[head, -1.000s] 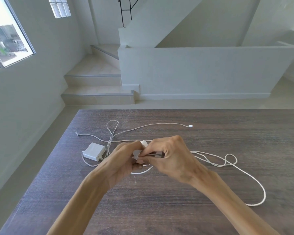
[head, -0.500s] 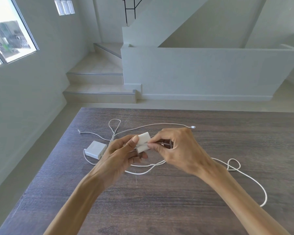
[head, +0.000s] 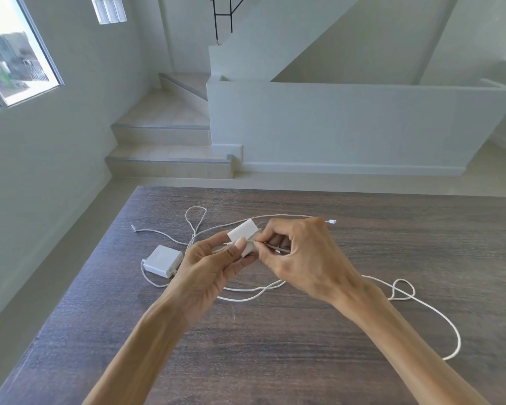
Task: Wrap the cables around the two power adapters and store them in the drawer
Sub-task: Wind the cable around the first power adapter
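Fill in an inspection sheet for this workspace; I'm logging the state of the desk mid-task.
Surface: dark wood-grain table.
Job's things: small white adapter held above the table; larger white adapter lying flat at the left. No drawer in view.
Clutter: nothing seen.
Hands: left hand grips the small adapter, thumb on its face; right hand pinches the cable right beside it.
Cables: long white cable loose in loops at the right; thinner cable looped beyond the larger adapter; connector tip lying free.
Surroundings: tiled stairs, white half wall, window at the left.
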